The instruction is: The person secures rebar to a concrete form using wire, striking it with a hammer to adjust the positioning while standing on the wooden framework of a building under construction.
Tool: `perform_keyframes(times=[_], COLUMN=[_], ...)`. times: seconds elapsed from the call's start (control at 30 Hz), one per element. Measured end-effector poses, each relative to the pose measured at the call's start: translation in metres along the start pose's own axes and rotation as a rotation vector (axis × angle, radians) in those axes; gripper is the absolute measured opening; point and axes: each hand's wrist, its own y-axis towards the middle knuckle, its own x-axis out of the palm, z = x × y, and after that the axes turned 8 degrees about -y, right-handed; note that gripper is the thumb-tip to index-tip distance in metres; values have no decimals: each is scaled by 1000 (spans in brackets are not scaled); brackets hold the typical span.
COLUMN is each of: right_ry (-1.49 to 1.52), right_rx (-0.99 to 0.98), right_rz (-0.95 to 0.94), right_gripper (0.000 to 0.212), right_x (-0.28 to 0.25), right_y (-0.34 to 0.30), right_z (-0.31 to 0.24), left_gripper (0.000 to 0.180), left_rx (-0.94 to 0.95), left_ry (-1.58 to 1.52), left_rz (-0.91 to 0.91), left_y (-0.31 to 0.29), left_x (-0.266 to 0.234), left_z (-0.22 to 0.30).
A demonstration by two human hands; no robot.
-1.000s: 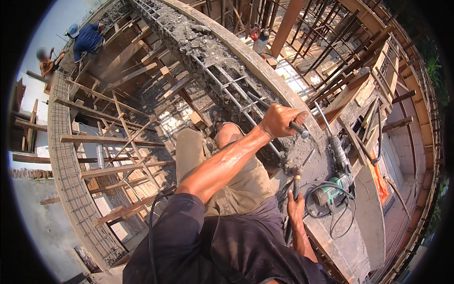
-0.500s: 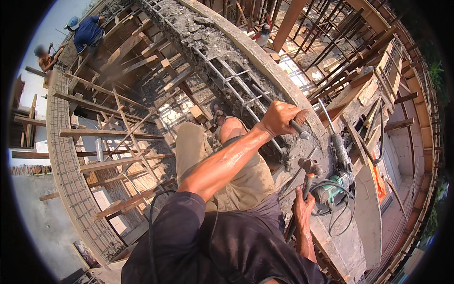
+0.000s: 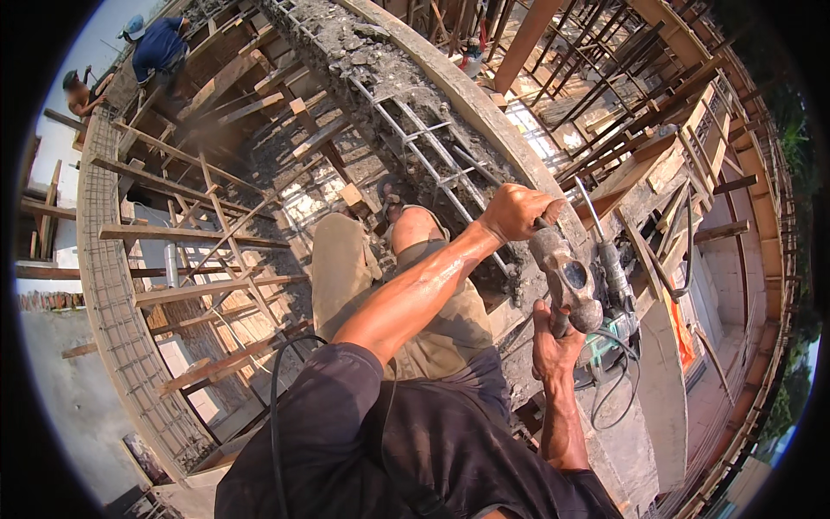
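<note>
Left hand [image 3: 516,212] grips chisel [image 3: 478,167] by concrete beam [image 3: 354,54]'s right edge, right hand [image 3: 558,348] clenches hammer [image 3: 566,270]; off-centre blow could bruise left hand.

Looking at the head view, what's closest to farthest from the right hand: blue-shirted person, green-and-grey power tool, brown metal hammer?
1. Brown metal hammer: gripped in the right hand.
2. Green-and-grey power tool: just right of it.
3. Blue-shirted person: far upper left.

Hammer head [image 3: 559,261] dull grey. Power tool [image 3: 616,278] grey, teal. Trousers [image 3: 454,320] khaki; wearer's shirt [image 3: 432,437] purplish black; co-worker's shirt [image 3: 158,45] blue.
</note>
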Motion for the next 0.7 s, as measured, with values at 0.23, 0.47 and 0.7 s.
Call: perform_keyframes(times=[0.23, 0.47, 0.7], right_ry=[607, 87, 320], right_rx=[-263, 156, 33], right_rz=[230, -73, 127], right_gripper=[44, 34, 36], right_x=[-94, -21, -96], right_y=[9, 15, 3], right_z=[-90, -16, -63], left_gripper=[30, 34, 28], left_rx=[-20, -43, -110], left_ry=[26, 48, 59], left_rz=[-36, -82, -92], left_y=[7, -3, -4], left_x=[1, 4, 4], left_z=[-4, -8, -9])
